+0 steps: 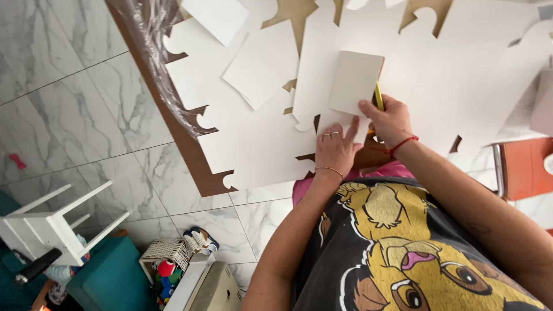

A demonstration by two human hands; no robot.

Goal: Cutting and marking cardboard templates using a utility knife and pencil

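Observation:
My left hand (336,147) lies flat, fingers spread, on a large white cardboard sheet (259,144) with notched edges, at the table's near edge. My right hand (389,118) grips a yellow-handled tool (378,97), probably scissors or a cutter, with its thumb on a small white rectangular card (355,82) with rounded corners. The tool's blade is hidden behind the card and hand. A red string bracelet is on my right wrist, and rings and a thin bangle are on the left.
Several white cut cardboard pieces (262,66) overlap on the brown table (199,178); clear plastic film (150,34) hangs at its left edge. An orange chair seat (527,167) is at right. On the marble floor: a white stool (55,227), a toy basket (167,256).

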